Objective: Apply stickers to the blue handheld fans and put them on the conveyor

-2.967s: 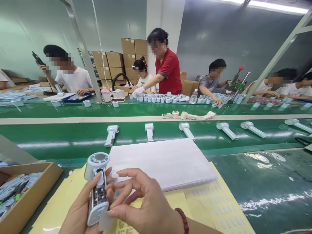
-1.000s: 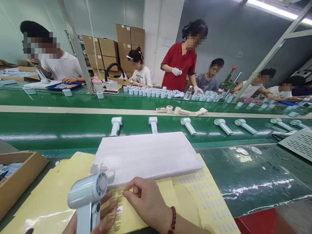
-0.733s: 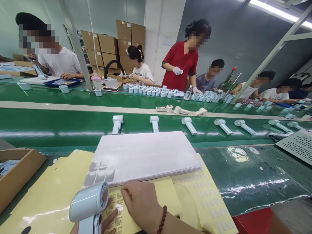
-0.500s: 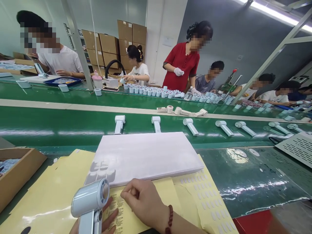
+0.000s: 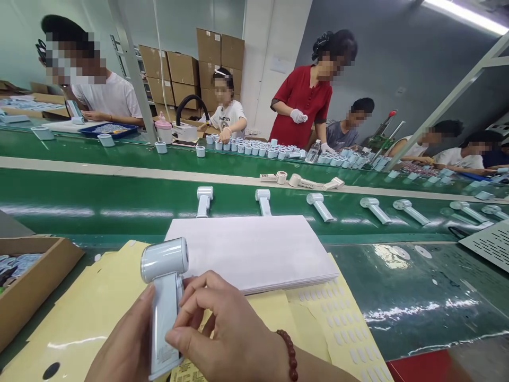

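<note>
Head view, looking forward and down: a pale blue handheld fan [image 5: 165,302] upright at about 6 o'clock, its round head [image 5: 164,260] uppermost and its slim handle [image 5: 165,323] running down between both hands. Left hand [image 5: 121,345] closed around the handle from the 7 o'clock side; right hand [image 5: 226,329] closed on it from the 5 o'clock side, fingers [image 5: 199,300] curled across the handle's front, with a dark red bead bracelet [image 5: 288,347] at the wrist. Both grips firm on the fan, with no other object visible in either hand. Probably a light, stiff, moulded plastic body, smooth enough to slip a little, so the handle looks like the surest place to take hold, with the wider head left free. Just beyond the hands at 12 o'clock, a stack of white paper [image 5: 250,249]; under and around it, yellow backing sheets [image 5: 338,323] with rows of small white labels. At 9 o'clock, a cardboard tray [image 5: 47,276] of bluish parts, too small to tell apart. Farther off at 12 o'clock, a green conveyor belt [image 5: 99,209] carrying a row of similar fans [image 5: 204,201].
</note>
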